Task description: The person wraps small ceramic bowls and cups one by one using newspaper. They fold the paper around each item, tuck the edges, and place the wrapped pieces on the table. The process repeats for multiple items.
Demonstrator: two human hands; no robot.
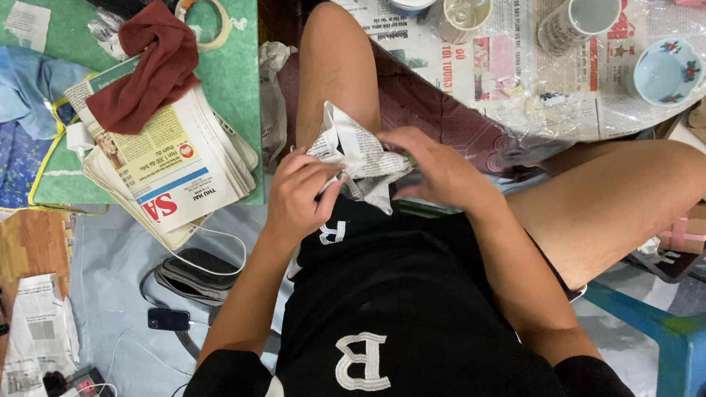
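A crumpled bundle of newspaper (pixel 358 158) sits over my lap, between my knees. My left hand (pixel 302 196) grips its left side with fingers curled into the paper. From the other side my right hand (pixel 439 171) closes around the bundle. What the paper wraps is hidden. I am seated, wearing black shorts and a black top.
A stack of newspapers (pixel 174 166) with a dark red cloth (pixel 154 67) lies on a green mat to the left, near a tape roll (pixel 206 18). To the upper right, white mugs (pixel 578 17), a glass (pixel 465 5) and a small bowl (pixel 664 73) stand on newspaper. A blue stool (pixel 692 344) is at lower right.
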